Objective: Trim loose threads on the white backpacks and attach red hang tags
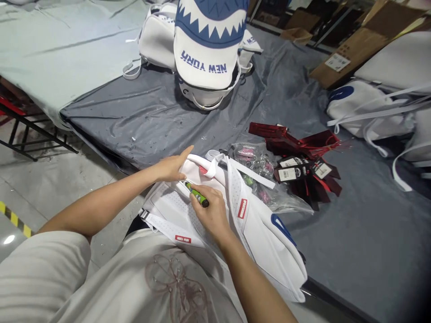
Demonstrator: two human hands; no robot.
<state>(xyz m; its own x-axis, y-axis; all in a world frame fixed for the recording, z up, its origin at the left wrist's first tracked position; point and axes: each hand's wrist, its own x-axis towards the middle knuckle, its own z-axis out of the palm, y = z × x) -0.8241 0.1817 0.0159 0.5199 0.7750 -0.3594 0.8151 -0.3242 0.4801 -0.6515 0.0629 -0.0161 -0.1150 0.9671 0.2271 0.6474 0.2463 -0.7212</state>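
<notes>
On near table edge, white backpack [215, 215] lies flat. Left hand [171, 168] presses it, fingers open. Right hand [210, 213] grips green pen [197, 195]. Advice: keep fabric tight, pen tip steady, strokes short.

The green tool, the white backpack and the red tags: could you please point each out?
green tool [197, 194], head view, its middle.
white backpack [266, 237], head view, side panel.
red tags [303, 146], head view, top of pile.
</notes>
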